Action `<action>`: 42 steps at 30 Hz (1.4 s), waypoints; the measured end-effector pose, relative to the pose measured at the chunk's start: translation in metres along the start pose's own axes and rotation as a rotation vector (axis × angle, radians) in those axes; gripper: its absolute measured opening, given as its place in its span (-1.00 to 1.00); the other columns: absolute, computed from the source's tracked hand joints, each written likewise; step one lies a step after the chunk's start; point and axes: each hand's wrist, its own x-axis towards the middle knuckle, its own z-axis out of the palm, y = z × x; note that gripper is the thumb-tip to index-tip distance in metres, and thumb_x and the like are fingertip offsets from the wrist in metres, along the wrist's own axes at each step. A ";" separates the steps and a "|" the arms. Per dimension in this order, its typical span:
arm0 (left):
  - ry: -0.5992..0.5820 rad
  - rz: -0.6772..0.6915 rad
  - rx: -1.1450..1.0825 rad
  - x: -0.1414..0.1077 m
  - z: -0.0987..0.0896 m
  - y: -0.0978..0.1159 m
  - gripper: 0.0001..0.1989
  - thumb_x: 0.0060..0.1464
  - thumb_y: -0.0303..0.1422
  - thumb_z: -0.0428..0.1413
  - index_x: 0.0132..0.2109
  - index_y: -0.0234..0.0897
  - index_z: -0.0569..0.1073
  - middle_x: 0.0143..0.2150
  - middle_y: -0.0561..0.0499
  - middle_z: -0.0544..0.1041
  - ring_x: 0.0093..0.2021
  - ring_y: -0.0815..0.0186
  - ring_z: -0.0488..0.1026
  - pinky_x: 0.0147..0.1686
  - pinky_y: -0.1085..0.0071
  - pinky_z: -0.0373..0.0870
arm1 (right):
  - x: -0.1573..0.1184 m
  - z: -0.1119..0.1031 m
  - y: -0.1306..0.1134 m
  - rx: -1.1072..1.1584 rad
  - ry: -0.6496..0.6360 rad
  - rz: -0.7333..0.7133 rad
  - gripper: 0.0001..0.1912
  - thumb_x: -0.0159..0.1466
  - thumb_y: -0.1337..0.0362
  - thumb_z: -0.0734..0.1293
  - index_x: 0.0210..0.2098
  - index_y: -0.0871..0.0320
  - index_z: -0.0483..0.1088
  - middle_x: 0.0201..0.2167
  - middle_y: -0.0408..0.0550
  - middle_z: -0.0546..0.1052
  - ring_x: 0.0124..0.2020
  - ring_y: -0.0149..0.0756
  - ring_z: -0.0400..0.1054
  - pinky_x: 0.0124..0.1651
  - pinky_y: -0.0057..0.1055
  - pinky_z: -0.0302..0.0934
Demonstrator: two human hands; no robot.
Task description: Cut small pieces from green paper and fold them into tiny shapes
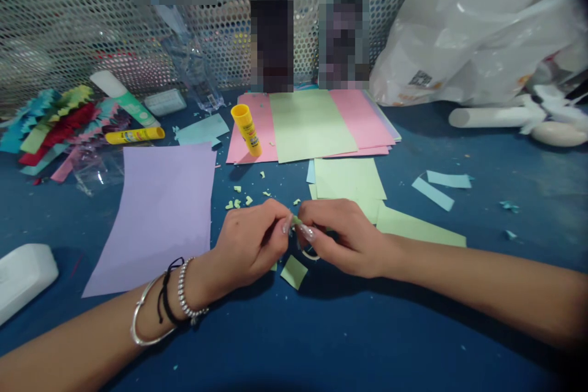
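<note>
Between the fingertips of both hands is a small piece of green paper point(296, 220), mostly covered by the fingers. My left hand point(250, 239) pinches it from the left, and my right hand point(351, 236) grips it from the other side. Under the right fingers shows a pale ring point(310, 253), perhaps a scissors handle; the rest of it is hidden. Just below the hands lies a small green paper square point(294, 272). Tiny green cut-out bits point(237, 203) are scattered beyond the left hand. Green paper sheets point(351, 179) lie beyond the right hand.
A purple sheet point(160, 214) lies at left. A yellow glue stick point(247, 130) stands upright beside pink sheets point(257, 122). Blue strips point(434, 193) lie at right, before a white plastic bag point(441, 37). Fringed coloured paper point(59, 125) sits far left, near a perforated metal panel point(41, 18).
</note>
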 end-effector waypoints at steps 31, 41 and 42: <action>0.091 -0.088 -0.019 0.001 0.005 0.001 -0.79 0.11 -0.41 -0.07 -0.48 -0.26 0.14 -0.61 0.16 0.14 -0.62 0.47 0.08 -0.61 0.51 0.06 | 0.002 -0.003 0.003 0.276 0.055 0.275 -0.80 0.32 0.27 0.09 -0.39 0.20 0.23 -0.52 -0.19 0.34 -0.53 -0.52 0.17 -0.47 -0.55 0.07; -0.127 0.016 -0.002 0.003 0.005 0.000 -0.75 0.08 -0.32 -0.06 -0.51 -0.25 0.11 -0.60 0.14 0.13 -0.59 0.43 0.08 -0.59 0.46 0.03 | 0.001 -0.002 0.003 0.245 -0.021 0.204 -0.76 0.33 0.25 0.06 -0.42 0.19 0.18 -0.52 -0.18 0.27 -0.51 -0.50 0.13 -0.43 -0.52 0.07; -0.138 0.024 -0.012 0.003 0.005 0.000 -0.76 0.07 -0.32 -0.06 -0.51 -0.25 0.10 -0.60 0.14 0.13 -0.58 0.43 0.08 -0.58 0.46 0.03 | 0.001 -0.002 0.003 0.252 -0.029 0.203 -0.77 0.33 0.24 0.06 -0.42 0.19 0.18 -0.52 -0.18 0.26 -0.51 -0.50 0.12 -0.43 -0.51 0.07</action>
